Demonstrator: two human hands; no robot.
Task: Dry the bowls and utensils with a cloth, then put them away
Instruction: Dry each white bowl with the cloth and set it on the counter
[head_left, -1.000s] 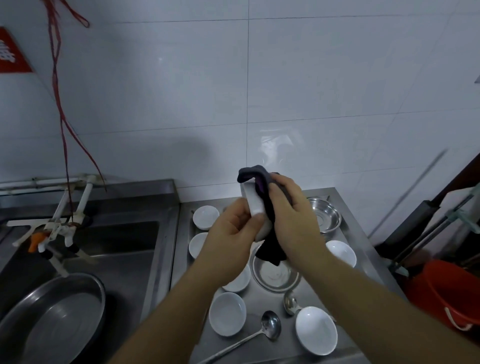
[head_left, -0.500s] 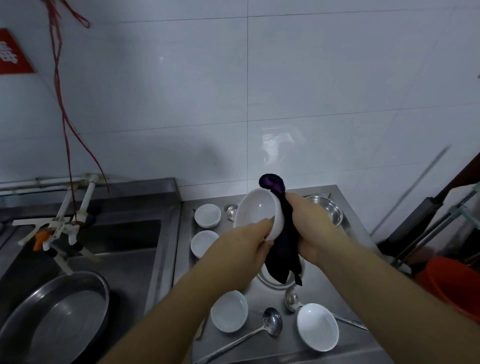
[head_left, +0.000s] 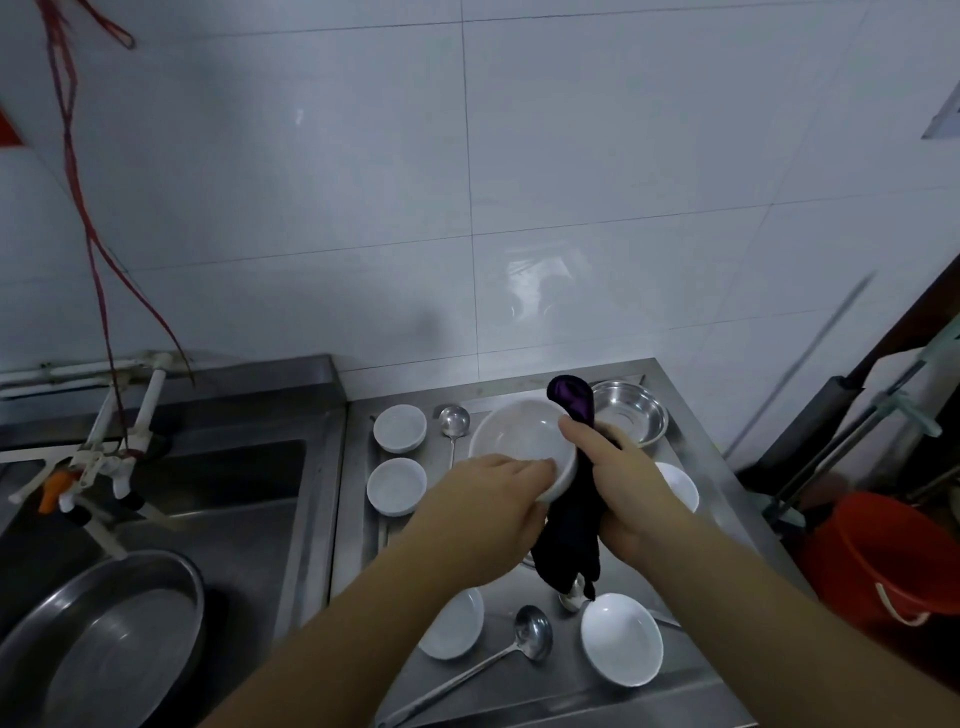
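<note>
Above the stainless steel counter (head_left: 727, 499), the left hand (head_left: 493, 512) grips the near rim of a round white ceramic bowl (head_left: 519, 439), fingers curled round it. The right hand (head_left: 621, 486) clamps a dark purple cloth (head_left: 571, 525) against the bowl's right side, thumb on the rim. A steel ladle (head_left: 530, 631) lies near, between two small white bowls (head_left: 621, 639).

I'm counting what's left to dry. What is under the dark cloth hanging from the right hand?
Below the dark cloth a metal spoon bowl peeks out on the steel counter. Anything else beneath is covered by the cloth and the right hand.
</note>
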